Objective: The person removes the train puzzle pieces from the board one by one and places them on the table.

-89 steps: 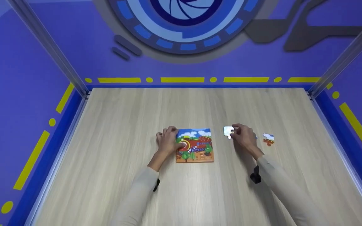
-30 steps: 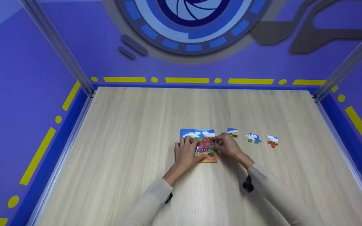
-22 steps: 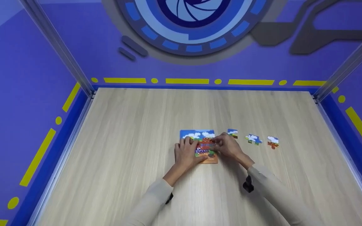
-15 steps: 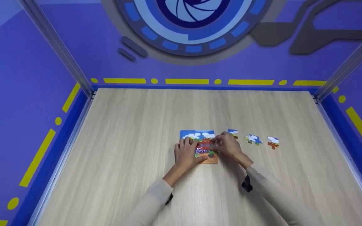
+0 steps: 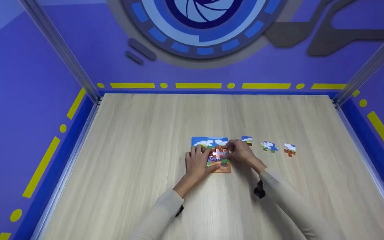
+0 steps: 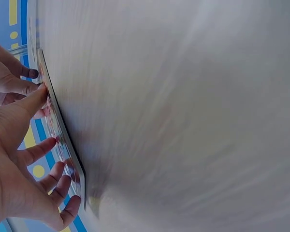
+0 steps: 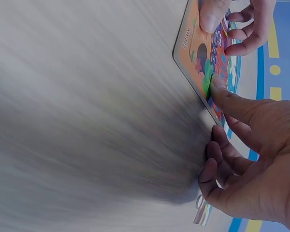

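Blue-topped, orange-bottomed jigsaw (image 5: pixel 214 159) under spread left hand (image 5: pixel 197 162), glossy piece (image 5: pixel 220 153) in pinch of right hand (image 5: pixel 240 151)

The head view faced forward and down from above — the wrist views, low, near and sideways, shared the puzzle board (image 5: pixel 216 158) — left in the left's frame, upper right in the right's.

The puzzle (image 5: pixel 209 141) lies on the table (image 5: pixel 145 133), with three loose pieces (image 5: pixel 269 146) in a row to its right
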The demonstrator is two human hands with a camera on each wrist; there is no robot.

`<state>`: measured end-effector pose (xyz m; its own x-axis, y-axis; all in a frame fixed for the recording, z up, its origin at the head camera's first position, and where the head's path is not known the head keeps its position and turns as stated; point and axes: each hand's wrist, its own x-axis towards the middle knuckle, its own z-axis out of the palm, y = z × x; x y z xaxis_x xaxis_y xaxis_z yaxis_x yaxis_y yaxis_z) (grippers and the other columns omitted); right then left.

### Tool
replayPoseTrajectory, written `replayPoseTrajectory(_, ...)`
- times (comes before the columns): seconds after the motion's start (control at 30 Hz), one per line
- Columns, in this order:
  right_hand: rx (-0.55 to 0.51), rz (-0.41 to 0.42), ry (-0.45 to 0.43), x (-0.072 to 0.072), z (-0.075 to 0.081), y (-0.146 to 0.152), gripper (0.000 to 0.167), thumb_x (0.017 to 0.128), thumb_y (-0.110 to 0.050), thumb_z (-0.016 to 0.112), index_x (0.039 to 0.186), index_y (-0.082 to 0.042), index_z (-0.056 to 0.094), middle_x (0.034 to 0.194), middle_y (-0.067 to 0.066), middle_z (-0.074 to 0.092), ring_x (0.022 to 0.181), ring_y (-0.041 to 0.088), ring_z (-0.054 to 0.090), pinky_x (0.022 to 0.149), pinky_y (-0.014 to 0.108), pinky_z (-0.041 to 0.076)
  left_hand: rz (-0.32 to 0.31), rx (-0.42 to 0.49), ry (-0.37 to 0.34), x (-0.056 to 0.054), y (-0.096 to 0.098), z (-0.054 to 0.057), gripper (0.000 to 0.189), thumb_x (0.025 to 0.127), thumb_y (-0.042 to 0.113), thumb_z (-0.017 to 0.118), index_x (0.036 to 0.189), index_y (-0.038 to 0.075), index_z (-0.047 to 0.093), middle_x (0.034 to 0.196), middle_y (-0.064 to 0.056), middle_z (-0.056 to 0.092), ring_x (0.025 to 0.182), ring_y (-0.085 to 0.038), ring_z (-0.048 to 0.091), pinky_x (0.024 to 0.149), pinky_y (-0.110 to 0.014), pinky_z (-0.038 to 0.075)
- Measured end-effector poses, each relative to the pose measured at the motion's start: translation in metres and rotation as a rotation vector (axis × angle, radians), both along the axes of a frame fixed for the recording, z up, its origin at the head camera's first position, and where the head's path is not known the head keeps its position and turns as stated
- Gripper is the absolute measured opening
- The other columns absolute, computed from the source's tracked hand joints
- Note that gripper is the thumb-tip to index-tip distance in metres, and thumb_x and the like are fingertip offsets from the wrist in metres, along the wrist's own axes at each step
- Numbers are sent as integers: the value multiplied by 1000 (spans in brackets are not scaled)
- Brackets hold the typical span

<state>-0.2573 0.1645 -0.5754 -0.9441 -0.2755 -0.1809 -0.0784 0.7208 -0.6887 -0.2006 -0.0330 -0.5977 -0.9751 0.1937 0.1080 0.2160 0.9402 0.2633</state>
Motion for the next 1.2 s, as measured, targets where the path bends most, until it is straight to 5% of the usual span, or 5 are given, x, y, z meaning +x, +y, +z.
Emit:
replayPoseTrajectory(0.4,-80,-2,72,8,-3,2,24,84,-3,82,101,-3,65,87,11,62,76,16,49,65,26,38,-6,70,2,1,-1,-2,60,80,65,75,123,24,65,120,-4,53,109,-24,45,84,-41,36)
replayPoseTrajectory(0.7,-239,27,76,14,-7,7,18,90,3,73,104,0,63,87,16,70,75,19,56,65,22,40,8,62,13,0,0,-2,63,80,66,75,126,24,65,122,-4,53,112,-25,46,87,-42,38)
replayPoseTrajectory(1.2,-269,48,77,20,-4,16,14,95,6,63,108,1,59,94,19,70,79,21,62,62,22,44,4,60,32,0,1,-4,62,78,67,76,121,24,66,121,-6,54,113,-26,48,87,-43,38)
